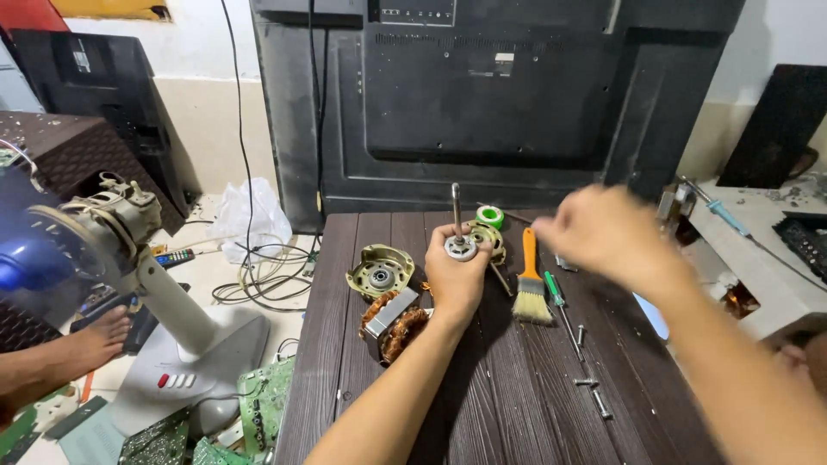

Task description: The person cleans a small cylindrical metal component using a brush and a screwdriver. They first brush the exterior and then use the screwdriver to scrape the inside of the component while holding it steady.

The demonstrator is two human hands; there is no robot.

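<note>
Head view: nearest you, loose screws [594, 392] lie on the dark wooden table [508, 405], well below your raised right hand. Just below and left of your left fist sits the copper-wound stator [392, 320]. Your left hand [457, 274] is wrapped tight around a motor rotor [460, 247], its steel shaft [456, 205] standing upright out of the top of your fist. Left of that grip lies a round metal end cover [381, 274]. Right of it lie an orange-handled brush [531, 280] and a green-handled screwdriver [557, 297]. Your right hand [603, 232] hovers right of the rotor, blurred; you cannot tell whether its fingers are spread or closed. Just behind the rotor lies a green roll [490, 215].
</note>
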